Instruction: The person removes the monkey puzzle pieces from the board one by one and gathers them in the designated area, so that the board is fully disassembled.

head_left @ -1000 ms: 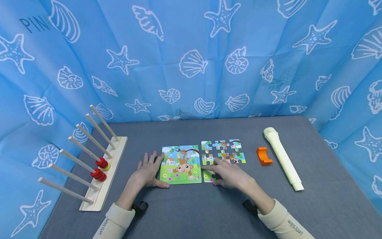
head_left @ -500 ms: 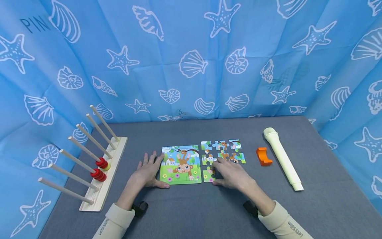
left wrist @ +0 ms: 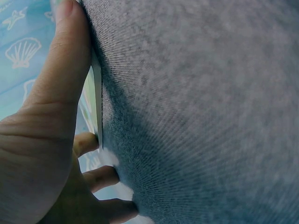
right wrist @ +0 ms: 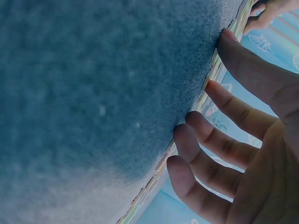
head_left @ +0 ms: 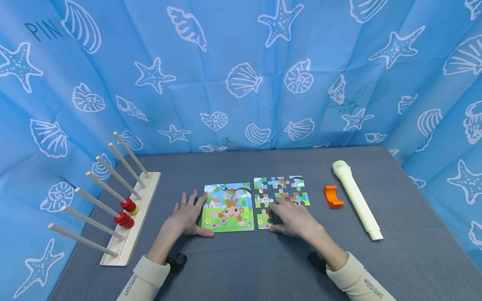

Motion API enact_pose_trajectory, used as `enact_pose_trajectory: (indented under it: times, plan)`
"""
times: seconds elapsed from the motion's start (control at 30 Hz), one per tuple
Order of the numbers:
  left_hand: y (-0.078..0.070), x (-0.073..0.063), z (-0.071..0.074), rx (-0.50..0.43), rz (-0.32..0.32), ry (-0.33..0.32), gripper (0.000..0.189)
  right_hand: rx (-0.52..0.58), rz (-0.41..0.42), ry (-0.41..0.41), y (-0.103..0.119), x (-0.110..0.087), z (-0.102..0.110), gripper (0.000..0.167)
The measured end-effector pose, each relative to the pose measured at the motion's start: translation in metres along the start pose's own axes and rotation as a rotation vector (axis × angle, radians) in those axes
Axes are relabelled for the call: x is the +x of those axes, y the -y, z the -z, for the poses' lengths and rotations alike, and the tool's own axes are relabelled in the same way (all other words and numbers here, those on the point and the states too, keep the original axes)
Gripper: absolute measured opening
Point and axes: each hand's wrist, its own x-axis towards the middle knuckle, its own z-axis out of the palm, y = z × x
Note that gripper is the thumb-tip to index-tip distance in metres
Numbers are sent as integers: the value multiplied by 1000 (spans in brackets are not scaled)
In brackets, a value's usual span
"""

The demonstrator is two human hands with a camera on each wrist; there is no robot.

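A square monkey picture board (head_left: 227,213) lies near the table's middle in the head view. My left hand (head_left: 187,215) rests at its left edge, fingers spread and thumb by the lower corner. To the board's right, several jigsaw pieces (head_left: 261,200) lie in rows with small gaps. Over the lower pieces is my right hand (head_left: 293,218), its thumb and index fingertip beside the lower-left jigsaw piece (head_left: 263,220). In the right wrist view, the fingers (right wrist: 243,114) bend loosely and their tips touch down along the pieces. Whatever lies beneath this palm is hidden in the head view.
On the left stands a wooden base (head_left: 124,244) with upright pegs; red rings (head_left: 124,220) sit on two of them. An orange curved block (head_left: 333,197) and a cream microphone-shaped stick (head_left: 357,200) lie at right. A blue shell-patterned curtain (head_left: 241,117) hangs behind the table.
The right index finger has drawn back from over the lower-left piece, uncovering it. That piece has shifted slightly to the right. My left hand and the board have not moved.
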Motion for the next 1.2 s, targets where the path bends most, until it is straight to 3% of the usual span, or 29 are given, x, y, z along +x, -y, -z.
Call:
enact_pose_trajectory:
  times: [0.93, 1.2]
  plan:
    - [1, 1, 0, 8, 1, -1, 126, 10, -6, 33, 0, -1, 4, 42]
    - [2, 1, 0, 4, -1, 5, 126, -10, 12, -5, 9, 1, 8, 40]
